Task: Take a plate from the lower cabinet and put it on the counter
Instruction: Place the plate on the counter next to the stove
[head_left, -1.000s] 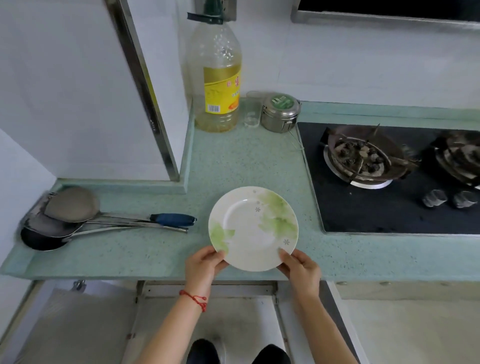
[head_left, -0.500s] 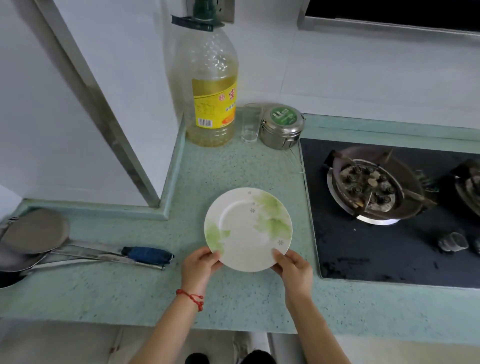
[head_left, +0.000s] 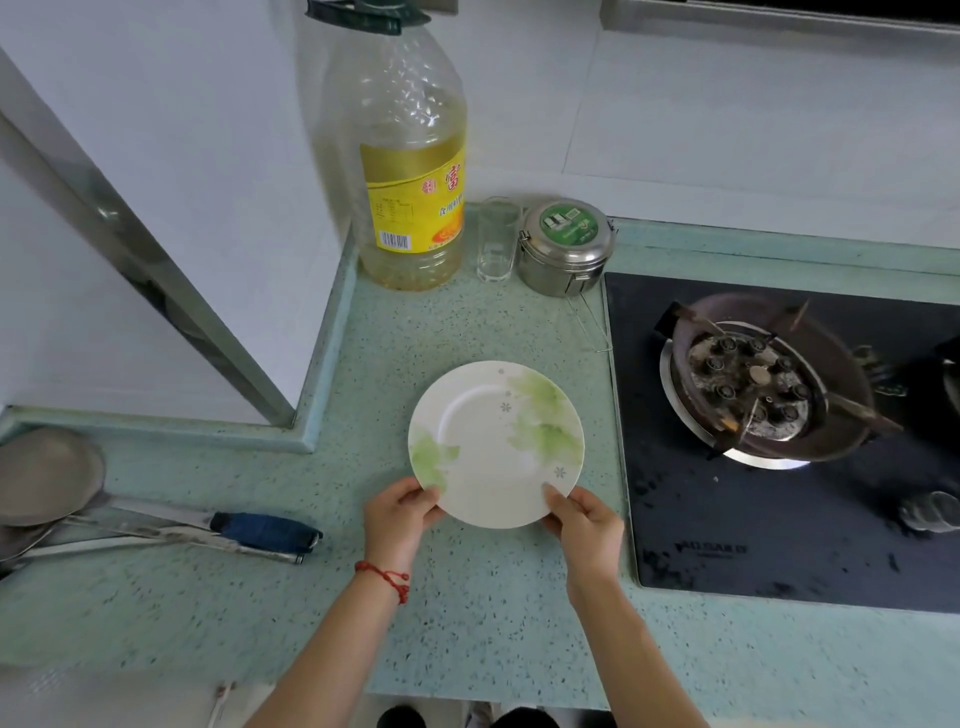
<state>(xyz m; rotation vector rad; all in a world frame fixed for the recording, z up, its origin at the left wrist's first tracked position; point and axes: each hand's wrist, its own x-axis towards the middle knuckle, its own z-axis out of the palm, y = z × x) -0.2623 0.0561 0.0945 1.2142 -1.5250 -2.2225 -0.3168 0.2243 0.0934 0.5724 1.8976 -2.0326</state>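
Item: round white ceramic plate (head_left: 496, 444) with pale green leaf prints and small grey flowers. Position: over the speckled pale green stone counter (head_left: 467, 613), between the inner corner of the wall and the hob; whether its underside touches the counter cannot be told.

Left hand (head_left: 397, 525): closed on the plate's near-left rim, thumb over the top edge, fingers under it. A red string bracelet (head_left: 387, 576) circles that wrist.

Right hand (head_left: 584, 525): closed on the near-right rim in the same manner, thumb lying on the plate's face.

Behind the plate, against the white tiled wall (head_left: 727, 130): a large clear plastic oil bottle (head_left: 400, 156) with a yellow label, about a third full of golden oil; just beside it a small clear drinking glass (head_left: 497, 240), upright; touching or nearly touching that, a round stainless steel tin (head_left: 566, 249) with a green label on its lid and side clasps.

Right of the plate: a black glass hob (head_left: 779, 519) set into the counter, with a worn, rust-stained gas burner (head_left: 753, 384).

Far left of the counter: several metal ladles and spatulas (head_left: 47, 483) lying together, one with a dark blue handle (head_left: 265, 530) pointing toward the hands.
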